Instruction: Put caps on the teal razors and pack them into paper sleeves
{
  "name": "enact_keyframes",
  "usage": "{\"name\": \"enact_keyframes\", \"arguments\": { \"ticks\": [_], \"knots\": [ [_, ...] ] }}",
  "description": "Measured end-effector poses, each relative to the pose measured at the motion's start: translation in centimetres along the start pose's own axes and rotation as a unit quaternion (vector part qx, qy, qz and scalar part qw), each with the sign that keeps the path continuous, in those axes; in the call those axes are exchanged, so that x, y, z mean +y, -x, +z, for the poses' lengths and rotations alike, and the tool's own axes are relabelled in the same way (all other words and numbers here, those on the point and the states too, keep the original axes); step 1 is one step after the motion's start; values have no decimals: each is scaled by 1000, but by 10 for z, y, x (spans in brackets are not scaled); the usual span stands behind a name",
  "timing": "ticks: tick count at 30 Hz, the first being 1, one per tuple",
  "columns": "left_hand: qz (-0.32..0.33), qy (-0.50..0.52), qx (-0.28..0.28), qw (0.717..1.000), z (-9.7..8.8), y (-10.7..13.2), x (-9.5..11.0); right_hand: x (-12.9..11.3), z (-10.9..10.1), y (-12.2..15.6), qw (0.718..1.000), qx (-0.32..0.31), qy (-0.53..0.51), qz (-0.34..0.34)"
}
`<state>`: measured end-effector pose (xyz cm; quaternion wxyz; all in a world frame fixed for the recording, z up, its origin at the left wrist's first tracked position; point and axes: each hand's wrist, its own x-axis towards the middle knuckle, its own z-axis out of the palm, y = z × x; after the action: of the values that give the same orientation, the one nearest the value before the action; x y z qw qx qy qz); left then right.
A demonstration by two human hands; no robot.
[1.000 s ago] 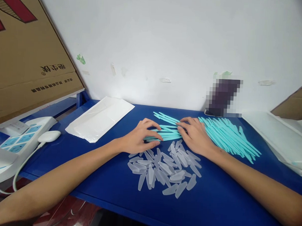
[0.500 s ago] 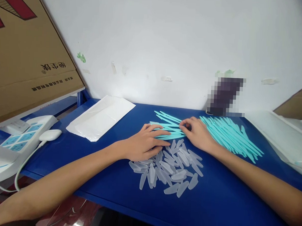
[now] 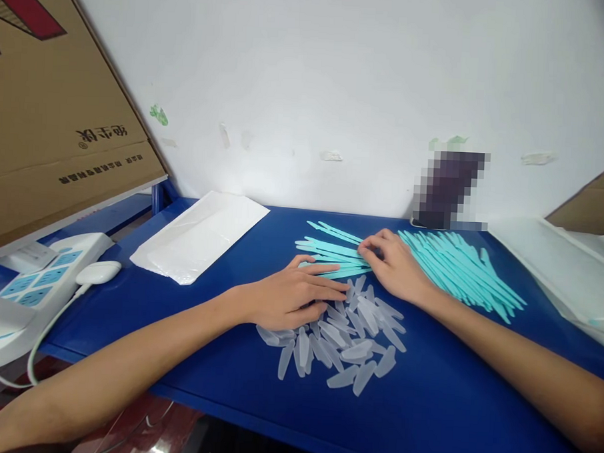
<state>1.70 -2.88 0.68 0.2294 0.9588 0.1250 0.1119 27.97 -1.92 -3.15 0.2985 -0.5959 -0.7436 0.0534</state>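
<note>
My left hand (image 3: 289, 296) lies palm down, fingers stretched out and apart, over the upper left of a heap of translucent blade-shaped plastic covers (image 3: 356, 351). Its index finger reaches over the nearest of several slim turquoise sticks (image 3: 326, 248), shaped like eyebrow razors and fanned out to the left. My right hand (image 3: 390, 264) is curled at the right ends of these sticks, thumb and index finger closed on them. How many it grips is hidden. Right of that hand, a thick pile of the same turquoise sticks (image 3: 460, 270) lies slanted.
A white plastic bag (image 3: 201, 232) lies flat at the table's left, and another translucent bag (image 3: 555, 271) at the right. A power strip (image 3: 44, 275) with a white charger (image 3: 98, 272) sits left. A large cardboard box (image 3: 62, 89) leans there. A blurred-out dark object (image 3: 448, 189) stands against the wall.
My left hand has slid slightly down and right over the translucent covers, uncovering more of the turquoise sticks' left ends. My right hand stays almost in place.
</note>
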Motion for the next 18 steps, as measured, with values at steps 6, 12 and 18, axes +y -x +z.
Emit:
{"name": "enact_keyframes", "arguments": {
  "ticks": [6,12,18],
  "knots": [
    [-4,-49,-19,999,-1,0,1,5,2,-2,999,-23,24,15],
    [1,-76,-39,996,-5,-1,6,6,4,-4,999,-36,36,19],
    [13,-68,-54,996,-6,-1,6,6,6,-4,996,-47,63,33]
  ]
}}
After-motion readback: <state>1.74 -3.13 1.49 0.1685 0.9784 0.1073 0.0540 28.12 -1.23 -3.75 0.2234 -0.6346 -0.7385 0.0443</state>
